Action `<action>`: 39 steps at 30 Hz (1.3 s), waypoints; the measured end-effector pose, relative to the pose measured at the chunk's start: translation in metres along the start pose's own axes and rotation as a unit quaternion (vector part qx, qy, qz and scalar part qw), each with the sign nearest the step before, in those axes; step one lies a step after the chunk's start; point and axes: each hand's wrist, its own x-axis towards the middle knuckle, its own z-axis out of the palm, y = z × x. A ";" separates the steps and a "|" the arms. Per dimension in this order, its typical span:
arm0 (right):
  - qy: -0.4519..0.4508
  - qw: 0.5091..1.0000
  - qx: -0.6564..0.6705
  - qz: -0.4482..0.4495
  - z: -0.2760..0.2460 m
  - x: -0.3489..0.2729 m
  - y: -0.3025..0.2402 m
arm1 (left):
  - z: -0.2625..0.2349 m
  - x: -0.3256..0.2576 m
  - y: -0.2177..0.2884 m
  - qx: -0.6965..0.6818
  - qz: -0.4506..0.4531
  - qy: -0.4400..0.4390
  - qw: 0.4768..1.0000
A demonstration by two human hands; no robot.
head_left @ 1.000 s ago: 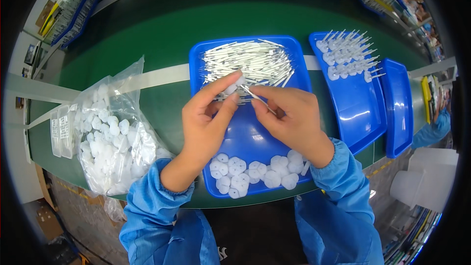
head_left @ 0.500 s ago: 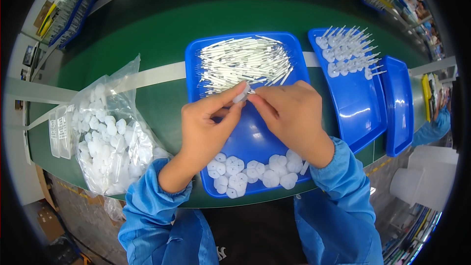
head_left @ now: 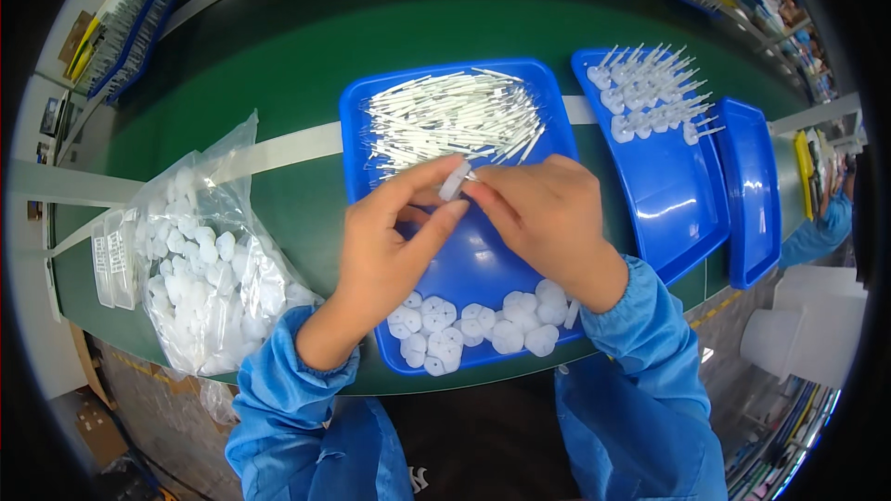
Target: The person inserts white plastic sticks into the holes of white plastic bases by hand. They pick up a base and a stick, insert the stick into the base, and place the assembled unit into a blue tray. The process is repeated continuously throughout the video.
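Observation:
Over the middle of the blue tray (head_left: 473,250), my left hand (head_left: 385,227) pinches a translucent white plastic disc (head_left: 454,183) between thumb and fingers, its edge turned up. My right hand (head_left: 549,218) meets it from the right, fingertips closed on the end of a thin white stick (head_left: 471,176) that touches the disc; most of the stick is hidden by the fingers. Behind my hands lies a heap of thin white sticks (head_left: 455,116) with fine metal ends. Several loose white discs (head_left: 508,336) with small slots lie along the tray's near edge.
To the left sits a clear plastic bag (head_left: 209,269) of white discs, beside flat clear packs (head_left: 113,260). At the right, a blue tray (head_left: 673,213) bears rows of discs with sticks standing in them (head_left: 650,93); another blue tray (head_left: 750,195) adjoins it. A person's blue sleeve (head_left: 817,237) shows far right.
The disc has turned to show more of its face, and my left thumb has moved down off its upper part. My right hand stays pinched at the stick. The whole view has shifted slightly.

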 end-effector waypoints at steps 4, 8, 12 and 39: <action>-0.021 0.997 0.066 0.041 -0.010 0.003 0.007 | -0.007 0.003 -0.001 0.008 -0.028 -0.045 0.999; -0.006 0.946 0.281 0.162 -0.014 0.002 0.006 | -0.011 0.002 0.005 0.088 0.065 -0.013 0.994; -0.076 0.907 0.366 0.193 -0.012 0.000 0.002 | -0.009 0.002 0.003 0.145 0.138 -0.018 0.980; -0.165 0.947 -0.249 -0.115 -0.041 -0.001 0.039 | -0.012 0.005 -0.004 0.033 0.035 -0.060 0.997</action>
